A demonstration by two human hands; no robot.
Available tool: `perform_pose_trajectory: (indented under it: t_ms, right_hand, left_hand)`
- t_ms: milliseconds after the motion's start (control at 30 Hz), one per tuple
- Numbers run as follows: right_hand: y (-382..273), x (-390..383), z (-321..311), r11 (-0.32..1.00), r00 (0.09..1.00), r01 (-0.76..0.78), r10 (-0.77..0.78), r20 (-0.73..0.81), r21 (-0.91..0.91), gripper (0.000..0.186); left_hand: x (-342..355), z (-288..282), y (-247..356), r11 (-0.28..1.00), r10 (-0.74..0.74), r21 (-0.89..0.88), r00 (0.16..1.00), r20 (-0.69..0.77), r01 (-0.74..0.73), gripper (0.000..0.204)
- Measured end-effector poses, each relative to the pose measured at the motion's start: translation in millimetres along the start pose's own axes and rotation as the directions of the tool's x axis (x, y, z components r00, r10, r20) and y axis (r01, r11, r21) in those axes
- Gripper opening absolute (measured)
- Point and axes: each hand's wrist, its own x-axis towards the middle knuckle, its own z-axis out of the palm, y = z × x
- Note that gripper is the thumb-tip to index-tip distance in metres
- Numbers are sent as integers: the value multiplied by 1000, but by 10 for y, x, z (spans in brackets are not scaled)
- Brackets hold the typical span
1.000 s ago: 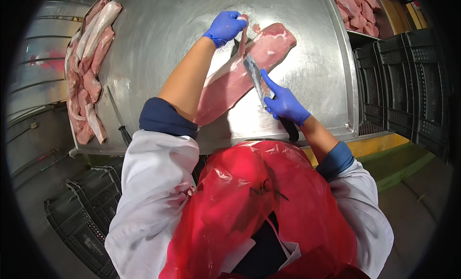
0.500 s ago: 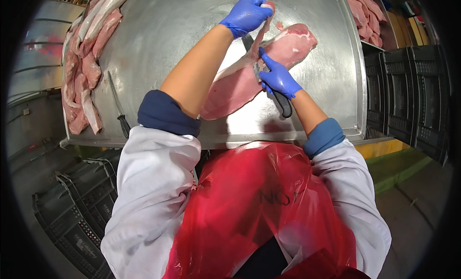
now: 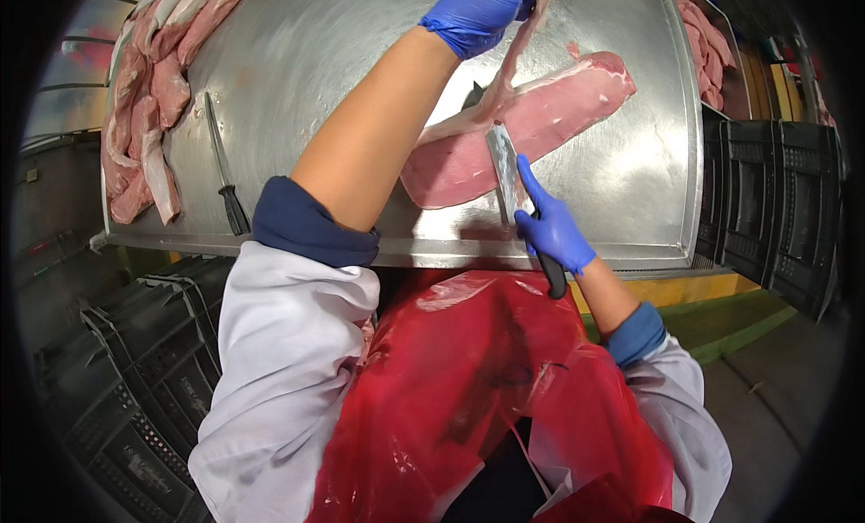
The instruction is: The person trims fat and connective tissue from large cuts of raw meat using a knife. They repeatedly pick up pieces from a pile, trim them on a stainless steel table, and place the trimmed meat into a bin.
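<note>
A long pink pork loin [image 3: 568, 109] lies slantwise on the steel table. At the far side, my left hand [image 3: 482, 17] is closed on a pale strip of fat and membrane [image 3: 518, 59], holding it up taut. The strip's lower end is still joined to the loin's far left side. My right hand [image 3: 557, 230] grips the black handle of a knife [image 3: 506, 167] near the table's front edge. Its blade lies across the loin, reaching the base of the strip. Beyond the strip a dark pointed shape shows; I cannot tell whether it is the knife's tip.
More pork pieces [image 3: 144, 109] are heaped along the table's [image 3: 297, 63] left edge, beside a slim pointed rod with a black handle [image 3: 230, 199]. A tray of meat [image 3: 703, 45] stands beyond the right edge. Black crates [image 3: 775, 190] stand right and lower left.
My left hand has moved away from me, drawing the strip out longer. My right hand has come nearer to me with the knife, baring more of its blade over the loin.
</note>
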Motion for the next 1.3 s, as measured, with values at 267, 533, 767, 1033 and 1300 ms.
perform_pose_trajectory:
  t_ms: [267, 533, 767, 1033, 1300]
  right_hand:
    - [-354, 554, 310, 998, 998, -5, 2, -59, -59, 81]
    - [-500, 999, 634, 988, 998, 47, -51, -24, -149, 75]
    - [-306, 482, 974, 911, 977, 205, -166, 137, -358, 71]
    - [-650, 777, 1314, 955, 897, 294, -267, 352, -23, 75]
    - [-126, 225, -85, 989, 992, 123, -124, 11, 85, 81]
  left_hand:
    - [-290, -327, 443, 973, 103, -204, 994, -24, -105, 8]
    - [-718, -331, 1115, 907, 147, -398, 989, -15, -141, 8]
    - [-948, -776, 1783, 841, 349, -487, 923, 161, -233, 11]
    - [-860, -432, 2139, 942, 293, -257, 904, 313, -216, 21]
    - [21, 1219, 1875, 904, 236, 198, 829, 507, -379, 46]
